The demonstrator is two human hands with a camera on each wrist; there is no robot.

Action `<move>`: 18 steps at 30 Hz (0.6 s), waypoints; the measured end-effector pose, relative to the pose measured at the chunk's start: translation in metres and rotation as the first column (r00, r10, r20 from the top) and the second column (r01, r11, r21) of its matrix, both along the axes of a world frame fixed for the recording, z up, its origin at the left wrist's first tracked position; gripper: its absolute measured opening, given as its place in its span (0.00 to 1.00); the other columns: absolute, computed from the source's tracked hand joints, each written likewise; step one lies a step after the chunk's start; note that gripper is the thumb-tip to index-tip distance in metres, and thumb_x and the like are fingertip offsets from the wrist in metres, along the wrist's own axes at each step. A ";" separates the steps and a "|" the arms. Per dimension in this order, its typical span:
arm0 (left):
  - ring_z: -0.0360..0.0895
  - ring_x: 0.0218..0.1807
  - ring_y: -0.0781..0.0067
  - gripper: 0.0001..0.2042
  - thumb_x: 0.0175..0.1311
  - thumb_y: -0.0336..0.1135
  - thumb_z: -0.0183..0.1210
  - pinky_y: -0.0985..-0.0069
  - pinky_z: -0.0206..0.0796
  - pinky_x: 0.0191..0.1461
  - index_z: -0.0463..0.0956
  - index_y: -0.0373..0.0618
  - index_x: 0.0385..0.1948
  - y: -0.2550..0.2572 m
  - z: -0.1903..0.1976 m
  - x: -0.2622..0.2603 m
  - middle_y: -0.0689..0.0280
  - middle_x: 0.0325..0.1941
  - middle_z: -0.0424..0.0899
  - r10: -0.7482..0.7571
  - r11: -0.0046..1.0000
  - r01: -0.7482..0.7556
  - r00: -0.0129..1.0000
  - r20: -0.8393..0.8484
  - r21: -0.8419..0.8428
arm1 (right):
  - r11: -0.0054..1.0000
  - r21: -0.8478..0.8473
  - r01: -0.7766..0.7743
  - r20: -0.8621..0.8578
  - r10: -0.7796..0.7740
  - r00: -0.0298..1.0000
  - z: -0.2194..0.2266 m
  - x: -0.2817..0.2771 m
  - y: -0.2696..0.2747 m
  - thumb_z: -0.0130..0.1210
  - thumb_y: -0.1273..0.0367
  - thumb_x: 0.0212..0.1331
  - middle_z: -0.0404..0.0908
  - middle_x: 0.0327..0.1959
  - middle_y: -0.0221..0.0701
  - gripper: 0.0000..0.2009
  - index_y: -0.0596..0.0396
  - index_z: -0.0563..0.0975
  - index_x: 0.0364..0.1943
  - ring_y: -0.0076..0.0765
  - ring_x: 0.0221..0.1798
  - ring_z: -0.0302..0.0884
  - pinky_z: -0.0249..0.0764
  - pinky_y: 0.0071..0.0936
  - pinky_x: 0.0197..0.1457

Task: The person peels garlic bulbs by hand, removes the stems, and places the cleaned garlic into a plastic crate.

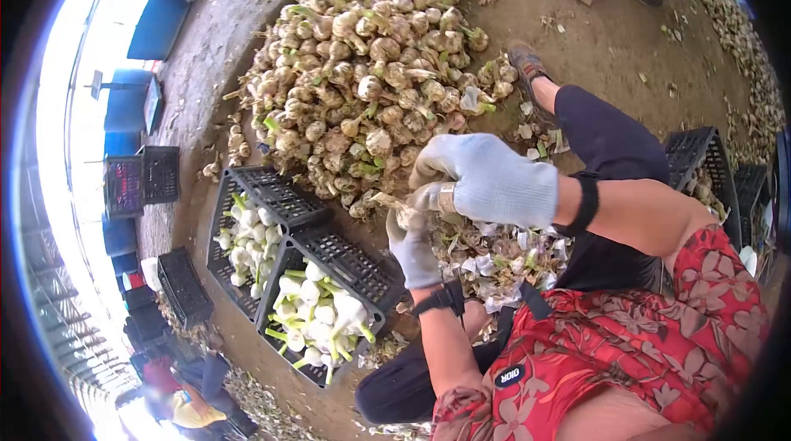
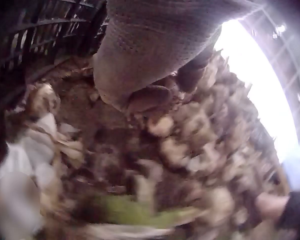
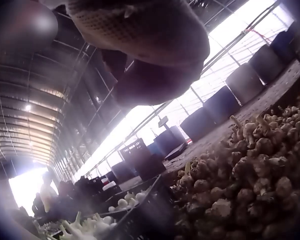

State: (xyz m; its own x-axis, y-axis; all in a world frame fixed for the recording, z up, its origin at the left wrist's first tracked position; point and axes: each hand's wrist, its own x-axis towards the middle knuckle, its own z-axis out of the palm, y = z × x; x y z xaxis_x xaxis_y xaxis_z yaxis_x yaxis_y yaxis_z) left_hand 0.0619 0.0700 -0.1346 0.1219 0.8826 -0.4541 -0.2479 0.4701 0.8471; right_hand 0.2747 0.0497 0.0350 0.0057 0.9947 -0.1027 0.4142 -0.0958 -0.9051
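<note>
Both hands wear pale gloves and meet above the edge of the garlic heap. The left hand (image 1: 414,255) pinches a dry, brownish garlic bulb (image 1: 401,207) between thumb and fingers. Coming in from the right, the right hand (image 1: 494,181) has its fingers and thumb curled at the same bulb, with a beige band around the thumb; its grip is partly hidden. In the left wrist view the left hand (image 2: 150,55) has bent fingertips around something small and unclear. The right wrist view shows the right hand (image 3: 145,55) curled, its held part out of sight.
A large heap of unpeeled garlic (image 1: 371,70) lies beyond the hands. Two black crates of whitish trimmed garlic (image 1: 321,309) stand at left. Loose peelings (image 1: 494,264) cover the ground between the legs. Another black crate (image 1: 700,152) is at right, and people are farther off.
</note>
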 end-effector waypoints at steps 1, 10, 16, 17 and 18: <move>0.75 0.49 0.70 0.33 0.54 0.30 0.67 0.75 0.70 0.53 0.61 0.33 0.62 -0.013 0.020 0.004 0.58 0.54 0.74 0.021 0.998 -0.020 1.000 -0.013 0.067 | 0.999 0.035 -0.001 0.069 -0.002 0.998 -0.019 -0.007 -0.003 0.60 0.59 0.56 0.81 0.40 0.42 0.18 0.60 0.78 0.42 0.43 0.43 0.80 0.73 0.34 0.47; 0.74 0.48 0.67 0.30 0.39 0.27 0.73 0.73 0.67 0.55 0.74 0.34 0.50 -0.091 0.133 0.002 0.63 0.44 0.74 0.299 0.692 0.258 0.747 -0.594 0.674 | 0.966 -0.219 -0.137 -0.324 0.060 0.944 -0.007 -0.059 -0.046 0.64 0.52 0.53 0.78 0.30 0.34 0.25 0.60 0.77 0.44 0.29 0.26 0.76 0.72 0.28 0.22; 0.75 0.45 0.66 0.27 0.37 0.26 0.74 0.72 0.69 0.52 0.77 0.38 0.46 -0.112 0.143 -0.017 0.62 0.44 0.74 0.181 0.736 0.200 0.863 -0.472 0.647 | 0.947 -0.160 -0.277 -0.591 0.133 0.796 -0.031 -0.056 -0.066 0.60 0.60 0.60 0.82 0.28 0.29 0.18 0.62 0.80 0.46 0.20 0.29 0.76 0.73 0.22 0.33; 0.75 0.45 0.67 0.27 0.37 0.26 0.74 0.73 0.69 0.52 0.77 0.38 0.46 -0.115 0.145 -0.018 0.62 0.44 0.74 0.167 0.747 0.179 0.881 -0.442 0.641 | 0.937 -0.173 -0.304 -0.628 0.133 0.767 -0.028 -0.052 -0.069 0.59 0.61 0.61 0.82 0.28 0.29 0.17 0.62 0.80 0.46 0.21 0.29 0.76 0.74 0.22 0.32; 0.75 0.45 0.67 0.27 0.37 0.26 0.74 0.73 0.69 0.52 0.77 0.39 0.47 -0.117 0.147 -0.017 0.62 0.44 0.74 0.155 0.758 0.159 0.898 -0.411 0.633 | 0.925 -0.186 -0.332 -0.664 0.131 0.736 -0.026 -0.048 -0.072 0.58 0.63 0.62 0.82 0.29 0.29 0.16 0.62 0.80 0.47 0.22 0.28 0.77 0.75 0.22 0.32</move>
